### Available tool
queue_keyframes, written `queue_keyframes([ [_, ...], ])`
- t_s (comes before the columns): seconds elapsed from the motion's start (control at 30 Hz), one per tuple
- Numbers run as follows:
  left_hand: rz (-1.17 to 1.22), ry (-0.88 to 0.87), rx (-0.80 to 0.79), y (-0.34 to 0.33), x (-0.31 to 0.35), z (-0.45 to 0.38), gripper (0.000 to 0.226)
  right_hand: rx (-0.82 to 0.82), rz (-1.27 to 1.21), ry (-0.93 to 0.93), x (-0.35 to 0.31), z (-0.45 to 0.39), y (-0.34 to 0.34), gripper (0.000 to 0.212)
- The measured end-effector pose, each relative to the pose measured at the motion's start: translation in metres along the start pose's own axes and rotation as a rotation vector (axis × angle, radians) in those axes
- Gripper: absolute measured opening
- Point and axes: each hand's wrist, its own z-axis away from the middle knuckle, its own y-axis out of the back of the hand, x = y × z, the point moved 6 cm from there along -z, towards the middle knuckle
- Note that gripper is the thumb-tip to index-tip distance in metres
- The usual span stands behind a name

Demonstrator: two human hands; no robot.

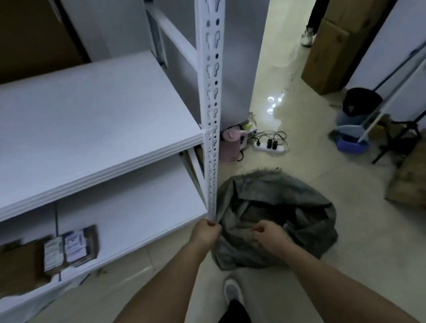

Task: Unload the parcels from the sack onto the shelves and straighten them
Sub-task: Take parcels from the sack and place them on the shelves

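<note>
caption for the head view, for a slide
Both hands, left and right, grip the grey sack's rim beside the shelves.

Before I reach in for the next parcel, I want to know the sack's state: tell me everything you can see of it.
The sack is grey, of limp, creased cloth-like material, slumped on the pale floor beside the shelf's white corner post. Its mouth faces up, folds hiding the inside. The left hand grips its near rim by the post; the right hand pinches the rim further right.

Grey sack (274,212) slumped on floor just right of the white shelving unit's (78,119) front post, mouth open and crumpled, contents not discernible. Brown cardboard parcels (70,250) with white labels lie flat on the unit's lower shelf, left end, side by side, edges blurred.
</note>
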Motion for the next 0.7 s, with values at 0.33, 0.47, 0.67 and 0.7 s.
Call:
queue_keyframes([
  [0.33,-0.275,0.085,-0.169,-0.103,0.042,-0.100,0.012,-0.238,0.246,-0.144,0.080,-0.090,0.069,0.038],
  [0.47,-0.402,0.132,-0.190,-0.135,0.048,-0.130,0.027,-0.315,0.312,-0.150,0.115,-0.117,0.086,0.034],
  [0.67,-0.560,0.147,-0.182,-0.187,0.057,-0.166,0.041,-0.375,0.498,-0.113,0.158,-0.171,0.106,0.033],
  [0.7,-0.590,0.142,-0.178,-0.199,0.055,-0.175,0.044,-0.402,0.532,-0.098,0.168,-0.186,0.108,0.033],
])
